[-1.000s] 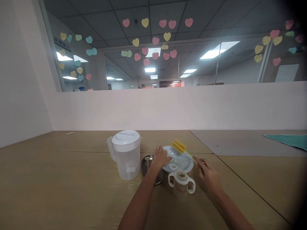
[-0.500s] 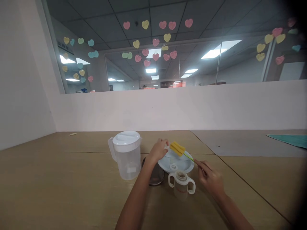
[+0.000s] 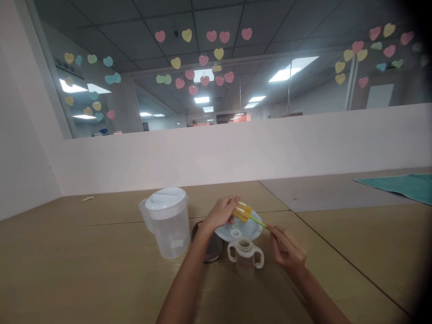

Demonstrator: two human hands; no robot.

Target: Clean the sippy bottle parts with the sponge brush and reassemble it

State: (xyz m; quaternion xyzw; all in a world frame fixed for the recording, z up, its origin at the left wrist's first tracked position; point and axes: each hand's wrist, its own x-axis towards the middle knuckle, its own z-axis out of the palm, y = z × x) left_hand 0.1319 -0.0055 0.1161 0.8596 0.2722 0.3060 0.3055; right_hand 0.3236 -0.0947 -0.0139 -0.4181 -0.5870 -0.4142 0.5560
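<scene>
My left hand (image 3: 222,212) is wrapped round a small clear container (image 3: 242,208) above a white bowl (image 3: 254,231). My right hand (image 3: 288,249) grips the thin green handle (image 3: 259,222) of a brush. Its yellow sponge head (image 3: 243,213) sits inside the clear container, whose far end my left fingers hide. A white ring-shaped piece (image 3: 236,233) lies in the bowl. In front of the bowl stands a clear cup with two white handles (image 3: 245,256), open at the top. Beside my left forearm lies a dark round lid or tray (image 3: 213,249), partly covered by it.
A clear pitcher with a white lid (image 3: 170,225) stands left of my left forearm. At the far right lies a teal cloth (image 3: 405,186). A small flat scrap (image 3: 87,198) is near the wall at the back left. Behind the table rises a low wall (image 3: 202,157) with a window above.
The yellow sponge head has gone into the clear container held in my left hand; before, it was outside, to the right. The camera view has turned slightly right.
</scene>
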